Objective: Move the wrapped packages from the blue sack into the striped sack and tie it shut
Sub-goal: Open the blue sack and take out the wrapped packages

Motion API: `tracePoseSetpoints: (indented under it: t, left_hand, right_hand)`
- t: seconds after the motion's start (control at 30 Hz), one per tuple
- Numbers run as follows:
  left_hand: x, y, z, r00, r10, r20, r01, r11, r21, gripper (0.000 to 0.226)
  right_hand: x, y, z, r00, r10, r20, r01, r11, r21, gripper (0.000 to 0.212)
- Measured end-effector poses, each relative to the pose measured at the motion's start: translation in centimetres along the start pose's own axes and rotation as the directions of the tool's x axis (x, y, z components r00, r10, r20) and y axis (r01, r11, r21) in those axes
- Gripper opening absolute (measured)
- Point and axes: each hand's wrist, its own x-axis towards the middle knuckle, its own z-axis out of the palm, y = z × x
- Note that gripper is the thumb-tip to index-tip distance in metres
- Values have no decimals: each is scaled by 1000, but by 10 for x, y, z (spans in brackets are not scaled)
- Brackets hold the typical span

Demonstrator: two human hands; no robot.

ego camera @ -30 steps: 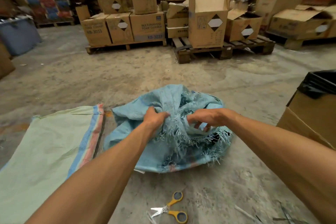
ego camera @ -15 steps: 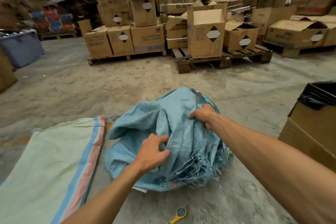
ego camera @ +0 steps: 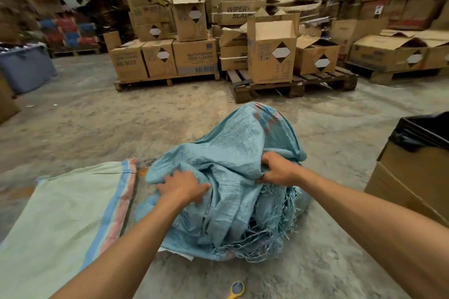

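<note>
The blue sack [ego camera: 233, 153], woven and crumpled with a frayed open edge, sits on the concrete floor in front of me. My left hand [ego camera: 182, 185] presses on its left fold, fingers spread over the fabric. My right hand [ego camera: 278, 168] pinches a bunch of the sack's cloth on the right side. The striped sack [ego camera: 65, 216], pale green with blue and pink stripes, lies flat and empty on the floor at the left, touching the blue sack's edge. No wrapped packages show; the sack's inside is dark and hidden.
Yellow-handled scissors [ego camera: 236, 290] lie on the floor near the bottom edge. A cardboard box lined with a black bag [ego camera: 418, 167] stands at the right. Pallets of cardboard boxes [ego camera: 272, 56] fill the back. A grey bin [ego camera: 24, 68] sits far left.
The blue sack's top has been pulled up and back, so it stands taller. My right hand moved up and right with the cloth; my left hand shifted down onto the left fold.
</note>
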Motion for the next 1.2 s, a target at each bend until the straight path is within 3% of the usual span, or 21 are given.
tracePoseSetpoints:
  t: [0.07,0.13,0.17,0.27,0.33,0.37,0.43,0.5,0.6,0.67,0.7,0.77,0.83,0.87,0.9,0.97,1.03,1.07,1.1,1.17,1.2]
  left_hand:
    - [-7,14,-11,952,1,-306,-11,999,-30,43]
    - [-10,27,-22,848,93,-522,-159,984,-83,32]
    - [-7,31,-28,834,144,-533,-242,963,-119,41]
    - [17,34,-33,897,340,-283,-417,862,-288,107]
    - [24,36,-36,845,498,-198,-535,800,-272,118]
    - [23,38,-37,811,551,-197,-585,778,-230,109]
    - [20,42,-40,751,611,-249,-657,726,-201,64]
    - [16,46,-42,703,619,-349,-707,661,-250,17]
    - [2,42,-39,640,593,-488,-752,614,-240,15]
    - [-12,37,-34,579,645,-499,-804,553,-218,14]
    - [-20,33,-30,570,688,-450,-818,524,-237,13]
    - [-30,27,-19,588,759,-280,-805,517,-290,8]
    - [-42,24,-10,598,797,-85,-772,544,-329,14]
    - [-48,24,-5,593,806,1,-747,550,-374,19]
    - [-56,26,-1,586,807,72,-709,554,-436,22]
    - [-66,29,1,587,786,197,-577,576,-579,26]
    - [-70,29,-1,596,747,295,-430,607,-669,29]
    - [-69,28,-3,634,720,283,-407,622,-669,33]
    - [-67,27,-5,699,680,220,-415,637,-649,37]
    - [-60,28,-7,837,543,-67,-489,687,-538,37]
    - [-53,28,-6,849,472,-237,-526,718,-456,28]
  right_hand:
    - [-5,0,0,997,-74,-1,73,989,-127,42]
    - [-11,-4,0,992,-123,22,124,946,-298,49]
    - [-13,-6,0,991,-120,61,134,925,-357,55]
    - [-16,-15,1,972,-89,219,187,857,-481,79]
    - [-18,-21,0,949,-99,301,267,761,-592,90]
    - [-19,-23,-1,936,-99,339,305,711,-634,93]
    - [-26,-29,-5,908,-21,419,321,679,-661,90]
    - [-30,-30,-9,869,113,481,217,788,-576,69]
    - [-36,-36,-31,776,285,563,-78,929,-363,39]
    - [-39,-38,-52,869,204,451,-114,969,-217,24]
    - [-41,-43,-62,944,116,309,-88,991,-103,22]
    - [-45,-52,-76,994,-49,-96,55,996,66,26]
    - [-41,-54,-82,916,-164,-367,179,984,7,17]
    - [-38,-53,-82,915,-189,-356,177,982,-66,8]
    - [-35,-53,-80,955,-165,-245,138,983,-124,24]
    - [-33,-50,-69,991,11,132,17,977,-211,52]
    - [-39,-52,-48,895,135,424,21,939,-344,35]
    - [-42,-52,-37,861,179,477,38,911,-411,26]
    - [-45,-51,-27,843,211,495,56,880,-471,24]
    - [-51,-53,-15,843,239,482,92,818,-568,24]
    - [-53,-54,-14,850,240,468,104,796,-596,25]
